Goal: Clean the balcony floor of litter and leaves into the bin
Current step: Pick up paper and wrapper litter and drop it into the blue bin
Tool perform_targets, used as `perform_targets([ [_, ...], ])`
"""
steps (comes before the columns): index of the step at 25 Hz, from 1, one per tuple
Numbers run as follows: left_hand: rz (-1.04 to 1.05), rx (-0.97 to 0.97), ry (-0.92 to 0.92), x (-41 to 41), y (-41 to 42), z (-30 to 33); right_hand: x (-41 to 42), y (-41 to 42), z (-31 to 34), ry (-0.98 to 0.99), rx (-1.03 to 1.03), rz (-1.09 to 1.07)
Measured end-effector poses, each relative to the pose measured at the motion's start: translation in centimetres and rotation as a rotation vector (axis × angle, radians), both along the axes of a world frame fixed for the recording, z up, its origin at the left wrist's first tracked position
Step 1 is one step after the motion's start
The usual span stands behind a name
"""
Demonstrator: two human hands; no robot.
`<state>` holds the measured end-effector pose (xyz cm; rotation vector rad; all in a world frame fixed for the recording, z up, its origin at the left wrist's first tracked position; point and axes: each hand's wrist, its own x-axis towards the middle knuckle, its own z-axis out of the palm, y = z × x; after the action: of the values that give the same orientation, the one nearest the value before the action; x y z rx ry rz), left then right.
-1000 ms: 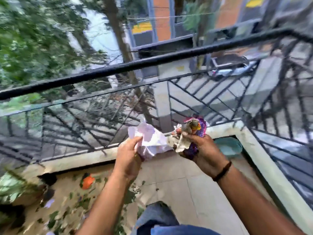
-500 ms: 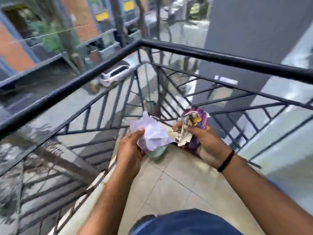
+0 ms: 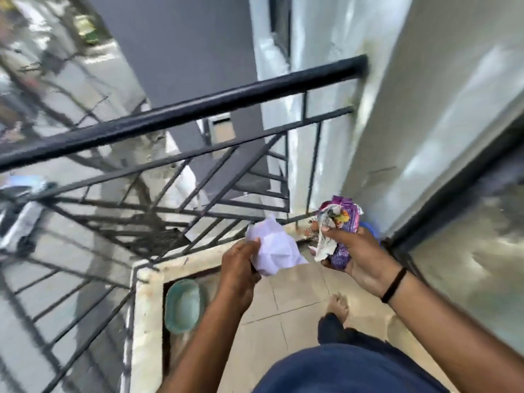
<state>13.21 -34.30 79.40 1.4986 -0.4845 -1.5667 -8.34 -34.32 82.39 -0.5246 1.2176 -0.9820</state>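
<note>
a crumpled sheet of pale paper [image 3: 273,251] is held in the left hand [image 3: 241,268], with the fingers curled round its near edge and the thumb laid along the top. a bunch of litter is gripped in the right hand [image 3: 357,251]: a purple wrapper [image 3: 344,222] and a scrap of dirty white paper [image 3: 326,245] are pinned between the thumb and the curled fingers. a black band [image 3: 394,285] is worn on the right wrist. both hands are raised above the tiled balcony floor [image 3: 283,293], close together but not touching, near the corner where the black railing [image 3: 184,112] meets the white wall [image 3: 397,109]. a green bowl [image 3: 183,304] is seen on the floor below the left forearm, set against the pale kerb [image 3: 147,307] under the railing. a bare foot [image 3: 338,306] is planted on the tiles beneath the right wrist. something blue [image 3: 370,228] is partly hidden behind the right hand; what it is cannot be told.
</note>
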Motion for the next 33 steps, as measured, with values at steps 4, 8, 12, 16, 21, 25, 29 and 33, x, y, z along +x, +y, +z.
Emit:
perform_targets([
  [4, -0.212, 0.116, -0.106, -8.8, -7.8, -2.4, -9.0, -3.7, -3.4, 0.07, 0.139, -0.216],
  [8, -0.427, 0.255, -0.158, -16.4, -12.7, -8.9, -15.4, -7.7, -10.2, 0.214, 0.179, -0.334],
  [12, -0.613, 0.413, -0.227, -21.7, -15.4, -20.0, -18.9, -9.8, -23.2, 0.473, 0.308, -0.218],
  [16, -0.785, 0.423, -0.345, -25.9, -19.3, -31.9, -19.9, -12.3, -33.7, 0.51, 0.491, -0.297],
  [21, -0.88, 0.417, -0.387, -31.1, -26.6, -43.8, -21.2, -16.1, -44.3, 0.352, 0.659, -0.489],
  [25, -0.938, 0.419, -0.436, -33.3, -30.2, -48.5, -22.0, -19.0, -49.2, 0.289, 0.684, -0.523],
  [29, -0.913, 0.436, -0.39, -33.6, -30.7, -50.2, -22.2, -20.0, -51.5, 0.201, 0.695, -0.516],
  [33, -0.893, 0.403, -0.41, -33.1, -30.9, -50.2, -23.1, -20.7, -51.7, 0.21, 0.687, -0.484],
])
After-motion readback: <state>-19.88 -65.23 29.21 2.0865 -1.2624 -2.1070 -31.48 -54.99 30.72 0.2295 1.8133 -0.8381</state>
